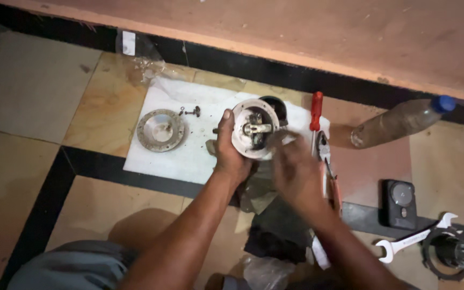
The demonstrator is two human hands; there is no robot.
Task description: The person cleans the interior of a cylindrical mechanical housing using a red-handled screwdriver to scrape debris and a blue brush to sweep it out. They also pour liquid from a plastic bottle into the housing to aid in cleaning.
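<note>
- Head view: left hand grips round metal housing over white sheet, centre.
- Right hand blurred at housing's right edge; grip cannot tell.
- Metal lid left; screwdriver, pliers right; wrench near right.

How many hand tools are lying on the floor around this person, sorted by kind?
Screwdrivers: 1, the red-handled screwdriver
Pliers: 1, the pliers beside it
Spanners: 1, the open-ended spanner
Total: 3

Not counted: the round metal housing gripped by the left hand, and the blurred right hand beside it.
</note>
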